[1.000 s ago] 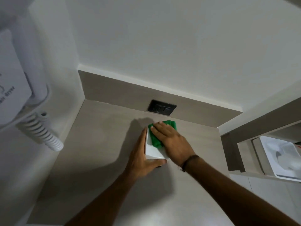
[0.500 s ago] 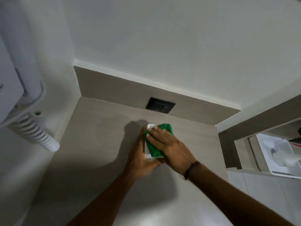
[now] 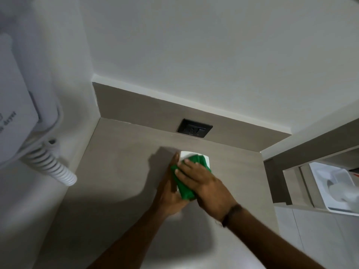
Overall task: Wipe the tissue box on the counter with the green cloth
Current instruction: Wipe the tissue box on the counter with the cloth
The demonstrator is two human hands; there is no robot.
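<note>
A white tissue box [image 3: 185, 155] stands on the grey-brown counter [image 3: 120, 162], a short way in front of the back wall. My left hand [image 3: 171, 193] grips its left side and near edge. My right hand [image 3: 202, 181] lies flat on top of the box and presses the green cloth [image 3: 184, 186] against it. The cloth covers most of the box's top and hangs over the near edge. Only the far left corner of the box top shows white.
A black wall socket [image 3: 194, 128] sits in the backsplash just behind the box. A white wall-mounted hair dryer [image 3: 17, 121] with a coiled cord [image 3: 51, 164] hangs on the left wall. At the right, a lower shelf holds a white tray [image 3: 336, 191].
My right hand has dragged the green cloth toward me across the box top, so the far corner of the box is now uncovered. My left hand keeps its hold on the box.
</note>
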